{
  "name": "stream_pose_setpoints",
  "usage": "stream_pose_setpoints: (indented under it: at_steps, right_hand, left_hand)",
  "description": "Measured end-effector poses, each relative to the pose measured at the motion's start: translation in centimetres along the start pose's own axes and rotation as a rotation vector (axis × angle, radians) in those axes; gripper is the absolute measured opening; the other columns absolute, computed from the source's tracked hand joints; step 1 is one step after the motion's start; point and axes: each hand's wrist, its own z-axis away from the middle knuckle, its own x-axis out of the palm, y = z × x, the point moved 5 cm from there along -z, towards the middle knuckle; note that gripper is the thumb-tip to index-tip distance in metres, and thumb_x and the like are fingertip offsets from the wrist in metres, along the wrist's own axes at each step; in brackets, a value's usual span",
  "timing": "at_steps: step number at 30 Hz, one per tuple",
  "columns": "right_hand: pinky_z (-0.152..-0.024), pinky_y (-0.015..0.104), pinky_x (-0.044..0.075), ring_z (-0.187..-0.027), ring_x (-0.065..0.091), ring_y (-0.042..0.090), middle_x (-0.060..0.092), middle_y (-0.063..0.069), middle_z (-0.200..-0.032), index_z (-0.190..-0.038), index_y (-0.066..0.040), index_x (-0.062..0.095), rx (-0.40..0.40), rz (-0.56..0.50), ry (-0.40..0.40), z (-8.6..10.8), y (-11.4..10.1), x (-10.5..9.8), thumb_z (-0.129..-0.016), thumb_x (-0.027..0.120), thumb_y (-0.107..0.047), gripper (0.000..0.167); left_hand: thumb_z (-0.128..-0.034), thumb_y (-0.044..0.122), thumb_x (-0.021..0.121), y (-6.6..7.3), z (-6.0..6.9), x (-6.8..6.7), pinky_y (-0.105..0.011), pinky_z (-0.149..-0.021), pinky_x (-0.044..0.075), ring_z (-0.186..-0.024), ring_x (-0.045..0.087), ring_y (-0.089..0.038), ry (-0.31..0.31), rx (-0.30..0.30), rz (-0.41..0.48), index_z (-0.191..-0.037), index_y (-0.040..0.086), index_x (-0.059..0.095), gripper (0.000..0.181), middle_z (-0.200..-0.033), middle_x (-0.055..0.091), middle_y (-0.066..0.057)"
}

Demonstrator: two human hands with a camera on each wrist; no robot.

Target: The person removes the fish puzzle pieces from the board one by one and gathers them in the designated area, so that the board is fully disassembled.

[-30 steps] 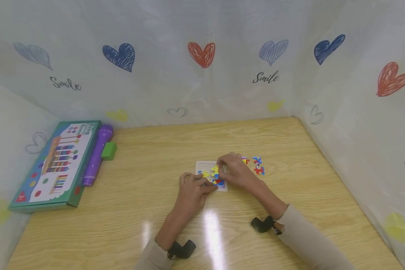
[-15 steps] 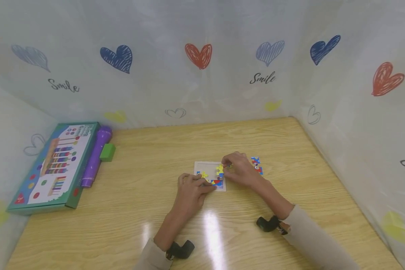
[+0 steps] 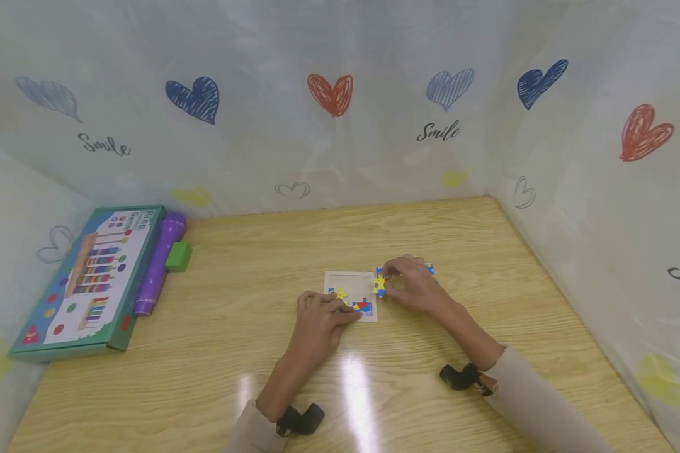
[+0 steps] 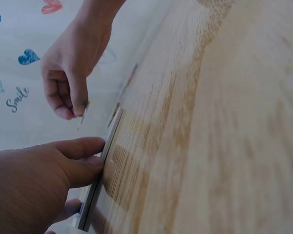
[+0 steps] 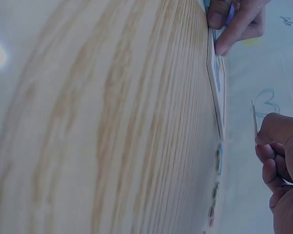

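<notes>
In the head view the right hand (image 3: 419,286) pinches a yellow and blue puzzle piece (image 3: 379,285) beside the right edge of a small white puzzle tray (image 3: 349,274). The wrist views show this piece (image 4: 84,114) (image 5: 254,119) raised off the table between thumb and fingertips. The left hand (image 3: 318,322) rests on the tray's lower left part, its fingers extended over the edge. Yellow, red and blue pieces (image 3: 363,307) lie along the tray's bottom, partly hidden by that hand. Bare backing shows in the tray's upper part.
More loose pieces (image 3: 430,268) lie right of the tray, mostly behind the right hand. At the table's left stand a green-edged game box (image 3: 99,277), a purple microphone-shaped toy (image 3: 160,264) and a green block (image 3: 179,257). Printed sheeting (image 3: 249,138) encloses the table's back and sides.
The right hand has moved right from over the tray, carrying the yellow and blue piece out past its right edge. The left hand has stayed on the tray.
</notes>
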Motion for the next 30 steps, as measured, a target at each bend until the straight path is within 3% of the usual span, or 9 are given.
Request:
stream_pose_setpoints:
  at_steps: [17, 30]
  right_hand:
    - [-0.084, 0.041, 0.033, -0.09, 0.058, 0.021, 0.069, 0.002, -0.09, -0.096, 0.0, 0.068, 0.018, 0.005, 0.004, 0.9, 1.0, -1.1, -0.079, 0.074, 0.002, 0.019]
    - [-0.084, 0.041, 0.034, -0.087, 0.058, 0.02, 0.07, 0.002, -0.089, -0.094, -0.003, 0.068, 0.049, 0.022, 0.009, 1.5, 1.7, -1.6, -0.079, 0.073, 0.004, 0.017]
  left_hand:
    - [-0.0875, 0.011, 0.075, 0.0, 0.0, -0.1, -0.055, -0.095, 0.034, -0.108, 0.061, -0.024, -0.017, -0.014, 0.013, -0.1, 0.03, 0.082, 0.023, -0.094, 0.071, 0.011]
    - [-0.088, 0.011, 0.074, 0.0, 0.0, 0.0, -0.055, -0.095, 0.034, -0.107, 0.061, -0.023, -0.011, -0.009, 0.024, -0.1, 0.03, 0.082, 0.024, -0.093, 0.071, 0.011]
